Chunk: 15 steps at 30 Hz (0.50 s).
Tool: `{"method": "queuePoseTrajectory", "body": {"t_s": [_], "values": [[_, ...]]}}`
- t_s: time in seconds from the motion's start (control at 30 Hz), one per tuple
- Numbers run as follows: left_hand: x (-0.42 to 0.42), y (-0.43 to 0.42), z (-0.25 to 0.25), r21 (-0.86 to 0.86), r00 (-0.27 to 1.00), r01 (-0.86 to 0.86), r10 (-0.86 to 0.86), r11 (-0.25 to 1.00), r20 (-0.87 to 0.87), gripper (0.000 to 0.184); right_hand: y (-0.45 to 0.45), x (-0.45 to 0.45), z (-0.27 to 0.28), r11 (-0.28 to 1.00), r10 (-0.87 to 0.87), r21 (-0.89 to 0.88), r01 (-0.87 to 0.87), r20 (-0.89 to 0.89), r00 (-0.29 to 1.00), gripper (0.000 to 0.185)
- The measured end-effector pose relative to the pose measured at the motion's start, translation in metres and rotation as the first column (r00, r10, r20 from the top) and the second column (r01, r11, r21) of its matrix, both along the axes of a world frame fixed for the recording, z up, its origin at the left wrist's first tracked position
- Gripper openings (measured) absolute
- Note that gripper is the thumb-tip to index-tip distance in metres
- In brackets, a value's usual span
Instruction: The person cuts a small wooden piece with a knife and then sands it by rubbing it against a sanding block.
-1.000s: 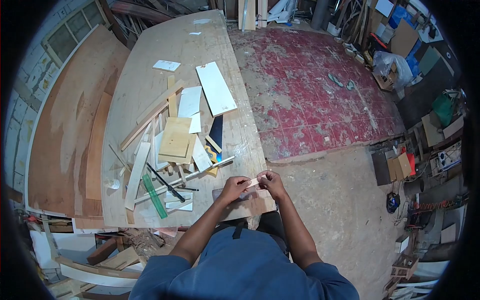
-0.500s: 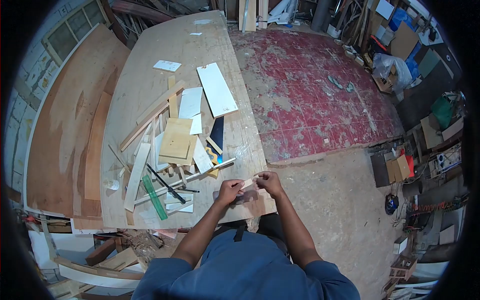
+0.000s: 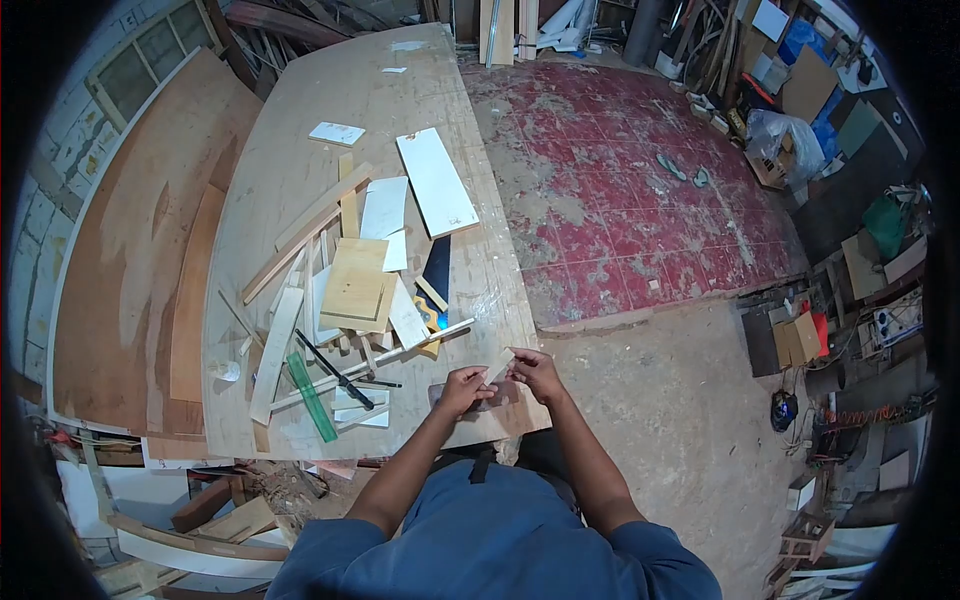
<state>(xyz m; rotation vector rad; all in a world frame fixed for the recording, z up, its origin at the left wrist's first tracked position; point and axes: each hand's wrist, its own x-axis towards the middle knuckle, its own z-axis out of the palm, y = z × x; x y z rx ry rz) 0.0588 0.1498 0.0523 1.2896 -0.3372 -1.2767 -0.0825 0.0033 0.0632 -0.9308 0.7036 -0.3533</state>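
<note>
Two bare hands share one small pale wood piece (image 3: 499,367) above the near right corner of the table (image 3: 300,190): the left hand (image 3: 461,391) is drawn in narrow, thumb and fingertips about its lower end, and the right hand (image 3: 538,374) pinches close to its upper end. How firmly either grips cannot be told at this size. The piece is tilted and looks thin, so if the hands pushed or twisted against each other it could bend or snap; a rough edge could also leave a splinter, since neither hand wears a glove. Slipping is another risk: the right hand is just beside the table's right edge, and a piece lost on that side could end up on the floor (image 3: 640,400) rather than on the dark flat patch (image 3: 488,403) on the table under the hands. Clutter towards the table's middle adds its own trouble. A long thin stick (image 3: 440,336) juts from the heap there, its tip near the hands, and a wrist catching it could drag the yellowish board (image 3: 357,283) along. The black rod (image 3: 333,362) and the green strip (image 3: 312,398), further left on the table's near side, look loose enough to be swept off by a careless elbow.
</note>
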Motion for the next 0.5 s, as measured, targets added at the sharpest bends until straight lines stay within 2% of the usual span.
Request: {"method": "queuePoseTrajectory", "body": {"t_s": [0.07,0.13,0.2,0.27,0.3,0.37,0.43,0.5], "values": [[0.001,0.0,0.002,0.058,0.995,0.086,-0.082,0.995,-0.064,0.027,0.006,0.005,-0.005,0.998,0.063,0.022,-0.064,0.066,0.996,0.027],[0.001,0.0,0.0,0.036,0.989,0.12,-0.117,0.992,-0.094,0.027,0.011,0.008,-0.003,0.996,0.069,0.049,-0.072,0.064,0.996,0.027],[-0.001,0.0,-0.003,0.012,0.981,0.153,-0.15,0.988,-0.123,0.027,0.013,0.01,-0.002,0.997,0.062,0.035,-0.068,0.162,0.985,0.026],[-0.004,-0.002,-0.006,0.037,0.998,0.066,-0.067,0.997,0.01,0.028,0.014,0.012,-0.003,0.999,0.042,-0.019,-0.04,0.134,0.99,0.025],[-0.005,-0.002,-0.008,0.037,0.998,0.065,-0.065,0.997,0.009,0.028,0.015,0.013,-0.004,0.997,0.02,-0.074,-0.012,0.108,0.994,0.024],[-0.009,-0.003,-0.012,-0.088,0.959,0.093,-0.066,0.992,0.275,0.027,0.016,0.014,-0.008,0.995,0.007,-0.099,0.003,0.095,0.995,0.023],[-0.014,-0.003,0.002,-0.126,0.976,0.078,-0.05,0.989,0.212,0.028,0.017,0.014,-0.009,0.992,-0.008,-0.124,0.018,0.081,0.997,0.022],[-0.015,-0.002,0.013,-0.163,0.988,0.06,-0.036,0.985,0.148,0.029,0.018,0.014,-0.01,0.986,-0.003,-0.164,0.0,-0.014,1.0,0.024]]}}
